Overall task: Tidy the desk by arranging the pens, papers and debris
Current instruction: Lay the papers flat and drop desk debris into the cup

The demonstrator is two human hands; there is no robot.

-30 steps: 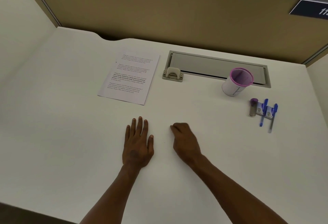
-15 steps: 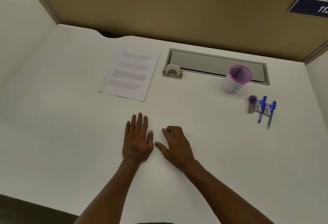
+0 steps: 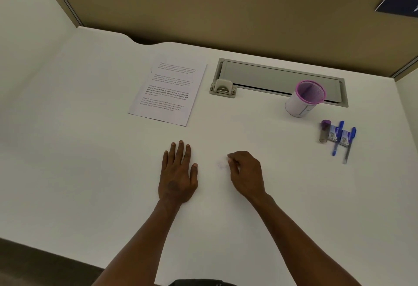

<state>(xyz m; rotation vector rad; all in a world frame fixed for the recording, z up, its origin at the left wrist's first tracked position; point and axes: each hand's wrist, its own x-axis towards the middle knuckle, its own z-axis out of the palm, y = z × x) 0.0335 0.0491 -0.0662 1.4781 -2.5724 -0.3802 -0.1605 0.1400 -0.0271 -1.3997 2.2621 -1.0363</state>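
Pen cup (image 3: 305,99) upright, contents unseen — left hand (image 3: 177,176) flat, right hand (image 3: 246,176) fingers curled, hold unclear

The left hand (image 3: 177,176) is laid flat, fingers straight, near the tabletop's front edge; the right hand (image 3: 245,176) is curled beside it.

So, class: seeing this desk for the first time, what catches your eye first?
Two bare hands near the front edge: the left hand lies flat, the right hand curled beside it. Behind them lies a printed sheet; at right stands a purple-rimmed cup, blue pens beside it.
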